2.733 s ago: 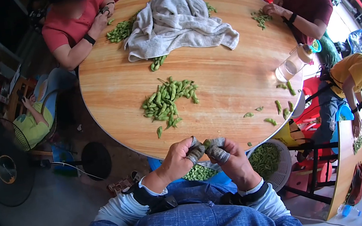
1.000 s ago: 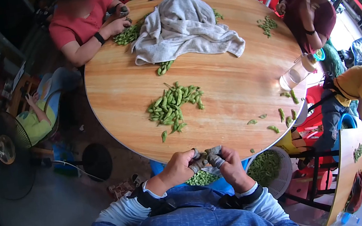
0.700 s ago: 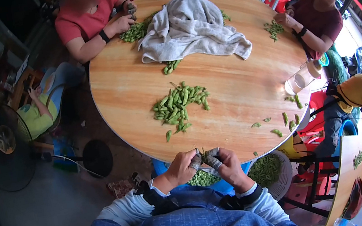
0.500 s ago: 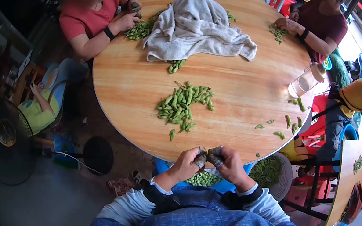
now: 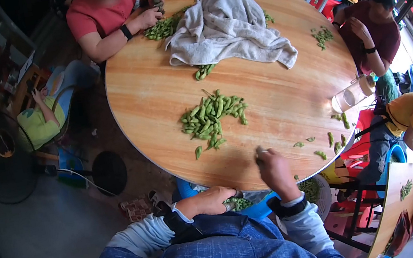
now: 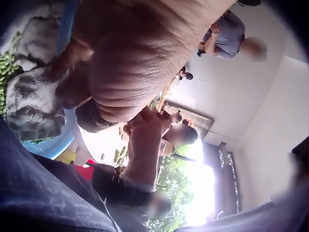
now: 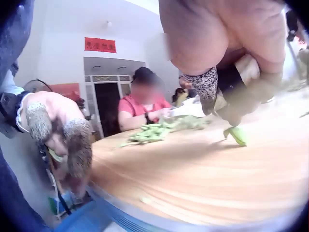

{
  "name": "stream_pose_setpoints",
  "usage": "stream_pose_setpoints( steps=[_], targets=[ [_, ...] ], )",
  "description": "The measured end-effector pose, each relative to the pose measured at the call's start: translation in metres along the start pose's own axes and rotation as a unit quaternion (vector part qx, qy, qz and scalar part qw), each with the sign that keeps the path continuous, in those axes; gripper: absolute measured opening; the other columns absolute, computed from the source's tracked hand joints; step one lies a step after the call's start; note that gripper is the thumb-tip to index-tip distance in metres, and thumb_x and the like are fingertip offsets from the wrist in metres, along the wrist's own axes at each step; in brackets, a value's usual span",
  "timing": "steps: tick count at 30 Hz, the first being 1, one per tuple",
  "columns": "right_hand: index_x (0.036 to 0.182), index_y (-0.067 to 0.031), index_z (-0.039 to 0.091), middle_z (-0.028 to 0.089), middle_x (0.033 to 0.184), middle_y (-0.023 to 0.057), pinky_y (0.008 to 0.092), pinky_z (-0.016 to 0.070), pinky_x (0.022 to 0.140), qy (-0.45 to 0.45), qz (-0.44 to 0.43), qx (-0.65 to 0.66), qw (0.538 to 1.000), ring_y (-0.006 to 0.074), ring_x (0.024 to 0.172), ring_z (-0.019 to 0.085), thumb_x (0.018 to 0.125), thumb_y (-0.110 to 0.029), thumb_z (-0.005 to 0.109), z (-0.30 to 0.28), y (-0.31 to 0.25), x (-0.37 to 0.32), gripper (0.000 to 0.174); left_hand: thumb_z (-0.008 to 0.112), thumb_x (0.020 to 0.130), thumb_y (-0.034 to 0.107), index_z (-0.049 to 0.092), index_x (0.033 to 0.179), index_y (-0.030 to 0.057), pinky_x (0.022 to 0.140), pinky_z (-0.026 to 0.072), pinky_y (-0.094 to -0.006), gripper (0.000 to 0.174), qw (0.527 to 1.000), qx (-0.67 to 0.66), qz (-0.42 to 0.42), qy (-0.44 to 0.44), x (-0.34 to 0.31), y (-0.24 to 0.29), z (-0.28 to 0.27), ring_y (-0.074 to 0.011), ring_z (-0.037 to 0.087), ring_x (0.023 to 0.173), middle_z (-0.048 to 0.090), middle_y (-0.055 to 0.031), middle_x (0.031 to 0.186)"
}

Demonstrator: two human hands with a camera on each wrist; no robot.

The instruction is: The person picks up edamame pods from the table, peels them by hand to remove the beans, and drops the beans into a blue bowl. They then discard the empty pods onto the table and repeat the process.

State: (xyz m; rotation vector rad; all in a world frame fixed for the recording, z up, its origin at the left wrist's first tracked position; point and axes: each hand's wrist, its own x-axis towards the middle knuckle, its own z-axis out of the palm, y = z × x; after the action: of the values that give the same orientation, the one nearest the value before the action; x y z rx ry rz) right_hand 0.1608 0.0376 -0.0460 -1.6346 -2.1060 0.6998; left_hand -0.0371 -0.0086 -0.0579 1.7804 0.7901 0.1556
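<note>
The right grip (image 5: 275, 165) reaches over the near edge of the round desk (image 5: 149, 111). Its cloth-sleeved fingers (image 7: 208, 83) are bent down with the tips close together, right at a single pod (image 7: 236, 136) lying on the wood by that edge. I cannot tell whether they have hold of it.

The left grip (image 5: 211, 200) hangs just below the near edge, over a blue basin (image 5: 258, 210) with pods in it. Its sleeved fingers (image 7: 77, 145) are curled, and the right wrist view shows a green pod scrap (image 7: 55, 155) pinched between them.

A heap of pods (image 5: 213, 117) lies in the middle of the desk, well apart from both grips. A grey towel (image 5: 227, 23) is bunched toward the far edge. A clear jug (image 5: 350, 96) lies at the right edge, with a few loose pods (image 5: 327, 139) scattered near it.
</note>
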Motion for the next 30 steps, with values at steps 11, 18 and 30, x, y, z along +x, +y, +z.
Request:
stream_pose_setpoints(
  steps=[11, 18, 30],
  targets=[
    [0.079, -0.0088, 0.058, 0.052, 0.073, 0.0113, 0.0378, 0.0433, 0.062, -0.059, -0.163, -0.14, 0.975, 0.0283, 0.07, 0.051, 0.062, -0.003, 0.05, 0.029, -0.005, 0.031, 0.02, 0.055, 0.075, 0.007, 0.057, 0.085, -0.0008, 0.064, 0.0444, -0.031, 0.013, 0.995, -0.049, -0.013, 0.083, -0.013, -0.005, -0.016, -0.0219, 0.058, 0.071, 0.059, -0.0135, 0.077],
    [0.08, 0.001, 0.058, 0.055, 0.072, 0.0172, 0.037, 0.0442, 0.059, 0.065, 0.042, -0.01, 0.997, 0.0319, 0.066, 0.054, 0.071, -0.004, 0.054, -0.033, 0.068, -0.016, 0.011, 0.057, 0.071, 0.002, 0.056, 0.085, -0.0003, 0.06, 0.0461, -0.0335, 0.014, 0.93, 0.025, -0.009, 0.365, 0.0, -0.02, -0.053, -0.0277, 0.058, 0.068, 0.059, -0.0153, 0.075],
    [0.095, 0.0048, 0.057, 0.061, 0.087, 0.0084, 0.0225, 0.0447, 0.071, 0.073, 0.199, 0.367, 0.906, 0.0117, 0.078, 0.056, 0.079, -0.003, 0.056, -0.006, 0.032, -0.057, 0.018, 0.052, 0.068, 0.002, 0.053, 0.085, 0.0028, 0.072, 0.0416, -0.0359, 0.018, 0.884, 0.398, -0.05, 0.239, 0.06, -0.043, -0.071, -0.0292, 0.05, 0.086, 0.052, -0.0144, 0.085]
  ],
)
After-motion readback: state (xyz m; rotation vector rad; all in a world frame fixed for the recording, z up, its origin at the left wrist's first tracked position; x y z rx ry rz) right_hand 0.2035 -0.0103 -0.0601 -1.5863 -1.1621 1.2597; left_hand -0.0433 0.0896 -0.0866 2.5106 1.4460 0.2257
